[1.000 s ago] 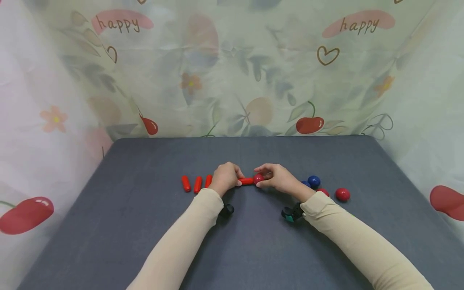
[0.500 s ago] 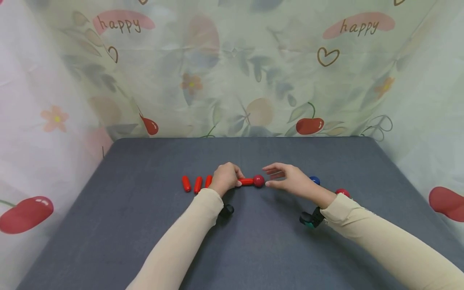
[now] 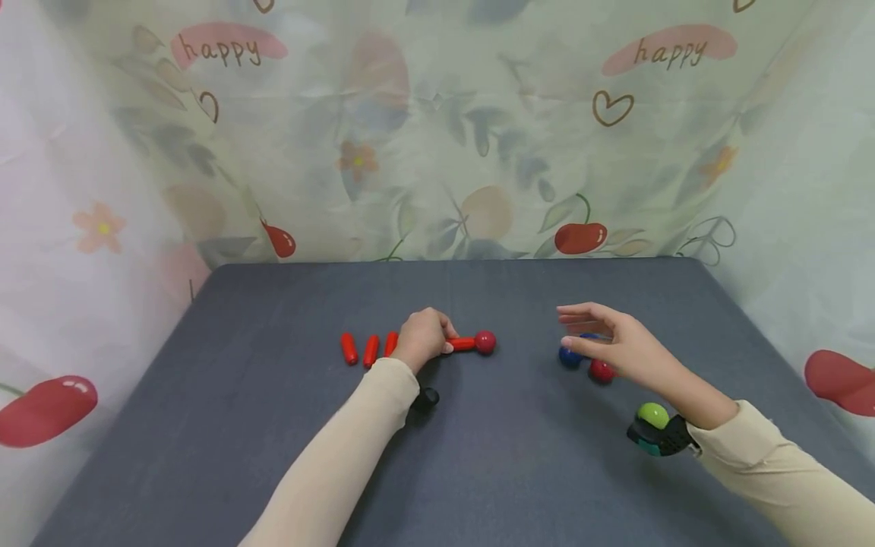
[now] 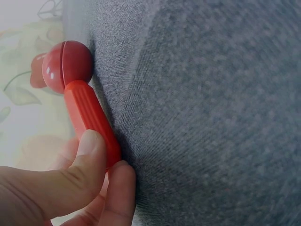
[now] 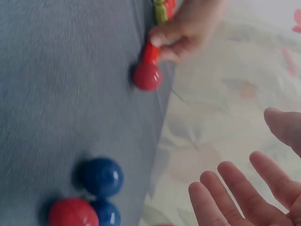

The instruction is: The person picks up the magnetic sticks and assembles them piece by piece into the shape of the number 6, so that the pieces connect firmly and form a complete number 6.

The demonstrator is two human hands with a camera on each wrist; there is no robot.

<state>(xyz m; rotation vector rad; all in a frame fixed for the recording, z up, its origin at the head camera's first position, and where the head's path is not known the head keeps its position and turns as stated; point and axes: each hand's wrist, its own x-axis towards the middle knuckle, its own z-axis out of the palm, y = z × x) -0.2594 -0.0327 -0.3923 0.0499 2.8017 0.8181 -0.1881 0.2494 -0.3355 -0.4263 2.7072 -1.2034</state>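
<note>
My left hand [image 3: 425,336] pinches a red ridged stick [image 4: 91,117] between thumb and fingers, low over the dark cloth. A dark red ball [image 4: 70,67] with a seam sits against the stick's far end, touching it; whether they are fastened together I cannot tell. To the right, my right hand [image 3: 611,338] hovers with fingers stretched out and nothing in them. Two blue balls [image 5: 102,177] and a red ball [image 5: 73,214] lie close to it; in the head view it partly covers them.
Several red sticks [image 3: 371,352] lie left of my left hand, partly behind it. A yellow-green piece [image 5: 161,13] shows near them in the right wrist view. A green ball [image 3: 652,415] appears beside the right wrist camera [image 3: 656,439]. A patterned curtain [image 3: 437,137] stands behind the table.
My right hand has let go of the red ball at the stick's end and moved right, over the blue balls. The green ball has come into view. My left hand keeps its place.
</note>
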